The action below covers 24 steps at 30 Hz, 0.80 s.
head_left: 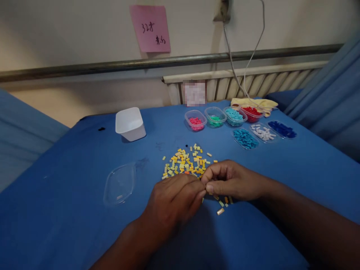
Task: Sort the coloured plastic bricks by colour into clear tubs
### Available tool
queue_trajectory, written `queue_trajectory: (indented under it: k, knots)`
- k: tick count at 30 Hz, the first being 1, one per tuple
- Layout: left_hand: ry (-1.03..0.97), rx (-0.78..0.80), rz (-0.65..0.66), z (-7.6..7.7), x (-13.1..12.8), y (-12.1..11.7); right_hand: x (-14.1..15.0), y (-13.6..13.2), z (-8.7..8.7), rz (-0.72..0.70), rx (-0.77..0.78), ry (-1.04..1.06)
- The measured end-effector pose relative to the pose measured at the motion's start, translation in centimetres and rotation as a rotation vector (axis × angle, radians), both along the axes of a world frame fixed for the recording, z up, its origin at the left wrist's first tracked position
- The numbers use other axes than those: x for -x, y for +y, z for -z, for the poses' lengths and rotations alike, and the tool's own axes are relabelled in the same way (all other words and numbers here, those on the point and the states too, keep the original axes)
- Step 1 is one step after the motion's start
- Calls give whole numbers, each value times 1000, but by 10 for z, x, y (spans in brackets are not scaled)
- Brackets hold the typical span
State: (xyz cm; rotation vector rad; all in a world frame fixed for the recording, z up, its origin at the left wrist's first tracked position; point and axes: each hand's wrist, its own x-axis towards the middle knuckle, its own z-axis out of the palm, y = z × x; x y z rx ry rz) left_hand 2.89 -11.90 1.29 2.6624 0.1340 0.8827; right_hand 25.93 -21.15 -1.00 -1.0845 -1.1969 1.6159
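A loose spread of small yellow and pale-yellow toy bricks (182, 162) lies on the blue cloth in front of me. My left hand (174, 197) is over the near edge of it, back upward, with its fingers curled and closed. From the right, my right hand (234, 182) meets it, thumb and forefinger pinched together. The fingertips of both hands touch, and whatever they hold between them is hidden or too small to name. A few more bricks, including one pale brick (220, 212), are scattered below my right hand.
A white tub (131, 125) stands at the back left, with a clear plastic lid or tray (119, 184) nearer. Clear containers of pink (196, 122), green (215, 120), turquoise (245, 138), red (252, 111), white (263, 132) and dark blue pieces (282, 129) stand at the back right. A cable (230, 56) hangs behind.
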Motion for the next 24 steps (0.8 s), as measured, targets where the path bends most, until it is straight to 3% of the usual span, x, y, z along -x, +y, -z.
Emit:
queue_trajectory:
  k: [3, 6, 9, 11, 19, 24]
  knots:
    - [21, 68, -14, -2, 1, 2, 2, 2, 1, 126, -97, -81]
    - [3, 116, -11, 2, 2, 7, -4, 9, 4, 388, -213, -234]
    - [-21, 88, -11, 11, 2, 13, -20, 19, 13, 635, -285, -428]
    - [-12, 58, -25, 16, 1, 15, -30, 25, 21, 708, -304, -518]
    - [68, 140, -47, 11, -2, 6, -35, 28, 34, 688, -268, -639]
    - [43, 148, -207, 14, -2, 19, -33, 30, 36, 652, -260, -669]
